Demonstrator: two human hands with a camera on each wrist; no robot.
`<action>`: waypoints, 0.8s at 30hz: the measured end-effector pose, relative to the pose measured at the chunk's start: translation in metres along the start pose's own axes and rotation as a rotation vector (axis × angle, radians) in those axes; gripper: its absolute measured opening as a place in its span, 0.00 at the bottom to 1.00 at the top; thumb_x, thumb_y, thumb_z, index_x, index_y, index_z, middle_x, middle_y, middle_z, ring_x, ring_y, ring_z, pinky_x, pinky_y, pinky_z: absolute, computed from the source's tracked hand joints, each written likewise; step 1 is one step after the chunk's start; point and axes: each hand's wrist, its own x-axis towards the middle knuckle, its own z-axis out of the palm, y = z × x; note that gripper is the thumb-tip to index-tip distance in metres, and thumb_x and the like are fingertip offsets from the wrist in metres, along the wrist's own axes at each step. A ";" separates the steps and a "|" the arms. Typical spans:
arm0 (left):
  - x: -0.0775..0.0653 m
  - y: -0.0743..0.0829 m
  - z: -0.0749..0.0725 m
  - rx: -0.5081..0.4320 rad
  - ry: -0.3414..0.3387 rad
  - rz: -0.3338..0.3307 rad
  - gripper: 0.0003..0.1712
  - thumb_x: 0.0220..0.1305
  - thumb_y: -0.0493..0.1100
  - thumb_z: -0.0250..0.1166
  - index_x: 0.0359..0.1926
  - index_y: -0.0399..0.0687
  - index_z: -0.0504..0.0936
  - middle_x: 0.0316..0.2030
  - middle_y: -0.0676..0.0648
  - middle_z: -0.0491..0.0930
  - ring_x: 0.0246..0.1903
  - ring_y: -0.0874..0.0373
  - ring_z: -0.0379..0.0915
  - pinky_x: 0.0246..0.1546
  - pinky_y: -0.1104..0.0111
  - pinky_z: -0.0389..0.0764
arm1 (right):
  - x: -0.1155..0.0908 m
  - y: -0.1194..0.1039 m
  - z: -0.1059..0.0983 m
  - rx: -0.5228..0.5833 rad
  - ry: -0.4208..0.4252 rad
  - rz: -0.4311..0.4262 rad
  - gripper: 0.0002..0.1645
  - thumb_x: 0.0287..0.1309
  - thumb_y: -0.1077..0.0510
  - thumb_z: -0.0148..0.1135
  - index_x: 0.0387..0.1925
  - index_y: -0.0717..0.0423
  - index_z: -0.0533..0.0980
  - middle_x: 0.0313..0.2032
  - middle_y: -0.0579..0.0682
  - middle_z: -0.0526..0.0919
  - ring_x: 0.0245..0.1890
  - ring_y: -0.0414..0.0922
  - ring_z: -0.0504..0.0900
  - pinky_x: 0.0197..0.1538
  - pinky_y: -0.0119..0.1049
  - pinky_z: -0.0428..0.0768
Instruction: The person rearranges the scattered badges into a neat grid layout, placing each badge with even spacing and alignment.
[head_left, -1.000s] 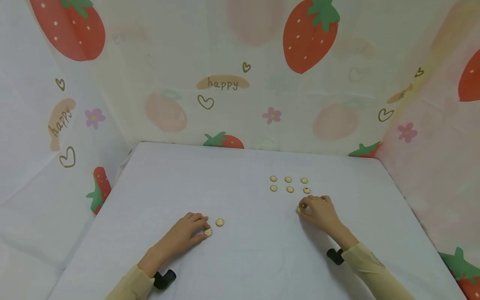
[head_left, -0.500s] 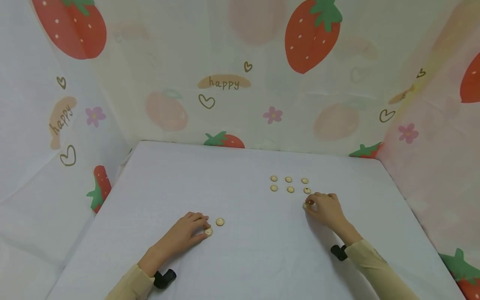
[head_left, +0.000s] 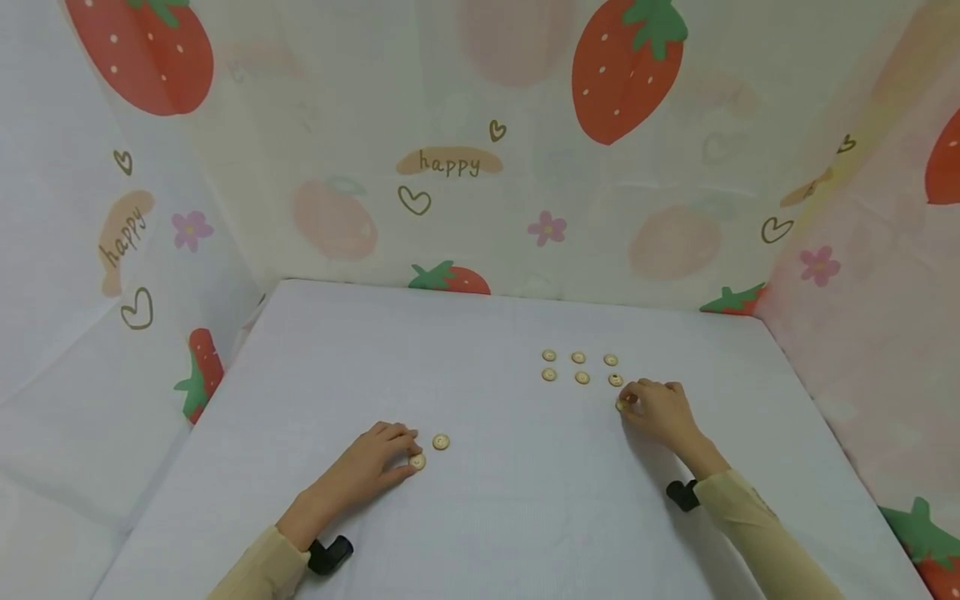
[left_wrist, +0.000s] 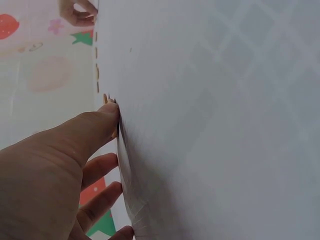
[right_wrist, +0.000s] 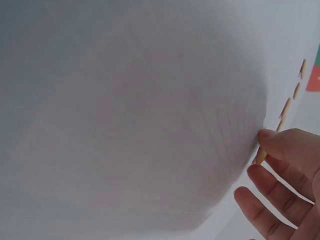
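Observation:
My left hand [head_left: 375, 457] rests on the white cloth at the left of the head view. Its thumb and index finger pinch a round tan button [head_left: 417, 461] at its edges. A second tan button [head_left: 441, 442] lies just beyond those fingertips, apart from them. On the right, my right hand [head_left: 662, 412] holds another tan button [head_left: 622, 404] between thumb and forefinger, low at the cloth. It is just in front of a button with a dark centre [head_left: 616, 380]. In the right wrist view the held button [right_wrist: 260, 155] is partly hidden by the thumb.
Beyond the right hand, several buttons [head_left: 582, 377] lie flat in two rows of three. The white-covered table [head_left: 495, 525] is bounded by a strawberry-print curtain [head_left: 517, 183] at the back and sides. A black device [head_left: 330, 555] is strapped to each wrist.
The right hand has slid to the right and slightly away from the person, carrying its button toward the right end of the rows. The left hand and its button have stayed in place.

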 end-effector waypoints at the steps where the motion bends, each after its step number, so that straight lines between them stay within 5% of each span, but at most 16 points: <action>1: 0.000 0.000 0.000 0.001 0.001 0.001 0.12 0.62 0.51 0.62 0.44 0.56 0.80 0.55 0.50 0.74 0.55 0.53 0.67 0.55 0.54 0.70 | 0.001 0.001 0.000 0.005 -0.001 -0.001 0.08 0.48 0.59 0.67 0.34 0.55 0.80 0.29 0.48 0.81 0.35 0.48 0.79 0.51 0.62 0.65; 24: -0.001 0.001 0.001 0.004 0.014 0.004 0.11 0.61 0.51 0.62 0.43 0.56 0.80 0.54 0.50 0.74 0.55 0.54 0.67 0.54 0.54 0.70 | 0.003 0.008 -0.003 0.076 -0.043 0.030 0.08 0.51 0.56 0.66 0.33 0.55 0.81 0.30 0.48 0.81 0.32 0.47 0.78 0.51 0.61 0.63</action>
